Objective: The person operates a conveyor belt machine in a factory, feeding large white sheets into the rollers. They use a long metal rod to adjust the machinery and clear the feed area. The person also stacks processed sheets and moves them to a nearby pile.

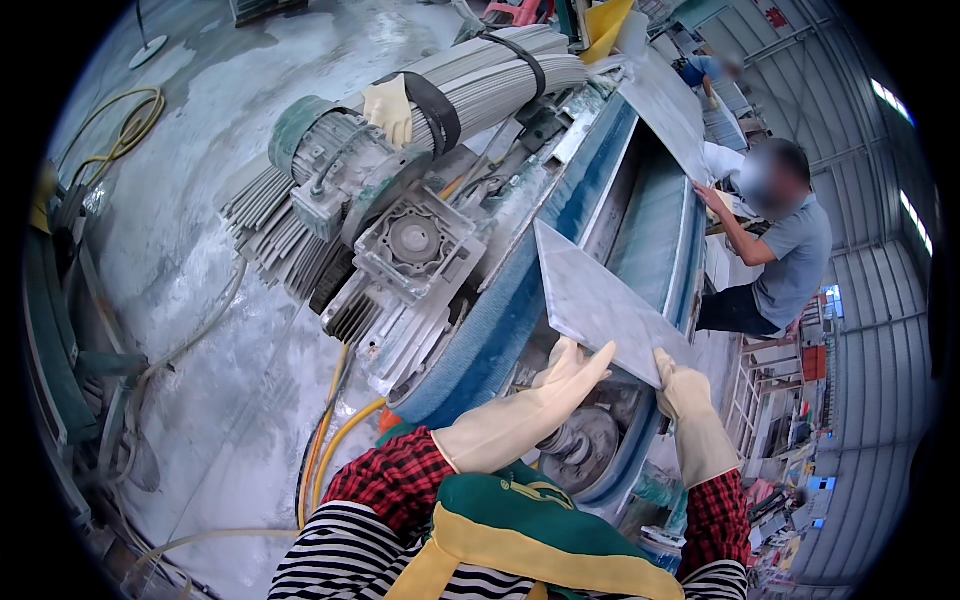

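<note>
I hold a pale grey, veined stone slab (608, 305) over the near part of a long machine with a blue belt (490, 325). Both hands wear cream rubber gloves. At the slab's near edge, my left hand (545, 395) has its thumb over the top and its other fingers below, partly hidden. My right hand (690, 395) grips the near right corner, thumb on the upper face. The slab is tilted, and its far left corner reaches over the belt. Under my hands, a round metal pulley (585, 450) shows inside the machine frame.
A motor with a gearbox (415, 240) sits left of the belt. Bundled long grey strips (500, 75) lie behind it, with a loose glove (388, 108). Across the machine, a co-worker (785, 235) touches a larger slab (665, 105). Yellow hoses (340, 445) run along the wet floor.
</note>
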The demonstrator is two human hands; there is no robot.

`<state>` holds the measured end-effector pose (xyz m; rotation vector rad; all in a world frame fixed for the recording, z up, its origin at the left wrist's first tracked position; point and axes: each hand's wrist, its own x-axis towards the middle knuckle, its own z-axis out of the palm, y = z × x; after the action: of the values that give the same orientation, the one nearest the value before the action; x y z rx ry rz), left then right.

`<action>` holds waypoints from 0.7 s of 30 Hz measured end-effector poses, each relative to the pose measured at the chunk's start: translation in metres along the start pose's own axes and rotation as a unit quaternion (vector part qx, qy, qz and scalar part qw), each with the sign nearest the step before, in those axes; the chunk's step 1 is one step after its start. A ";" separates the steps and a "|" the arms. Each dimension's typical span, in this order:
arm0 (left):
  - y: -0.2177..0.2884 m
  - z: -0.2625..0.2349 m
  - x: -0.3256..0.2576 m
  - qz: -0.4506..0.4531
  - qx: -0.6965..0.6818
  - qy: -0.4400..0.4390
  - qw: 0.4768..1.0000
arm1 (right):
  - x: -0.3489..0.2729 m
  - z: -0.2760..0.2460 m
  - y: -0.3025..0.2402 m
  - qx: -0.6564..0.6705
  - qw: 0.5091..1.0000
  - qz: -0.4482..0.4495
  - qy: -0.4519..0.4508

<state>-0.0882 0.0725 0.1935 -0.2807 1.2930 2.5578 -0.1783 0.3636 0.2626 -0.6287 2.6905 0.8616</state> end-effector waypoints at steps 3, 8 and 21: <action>-0.003 -0.001 -0.005 -0.004 0.103 0.007 0.995 | -0.004 0.003 -0.011 0.004 0.999 0.021 -0.028; -0.105 0.022 0.020 0.077 -0.074 -0.130 0.986 | -0.013 0.031 -0.027 0.067 0.996 0.048 0.017; -0.118 0.073 0.041 -0.147 -0.217 0.098 0.960 | -0.051 0.060 -0.039 0.258 0.920 0.000 0.295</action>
<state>-0.0939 0.2045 0.1344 -0.7679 0.6590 2.5667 -0.1090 0.3878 0.2139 -0.8534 3.2351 -0.1010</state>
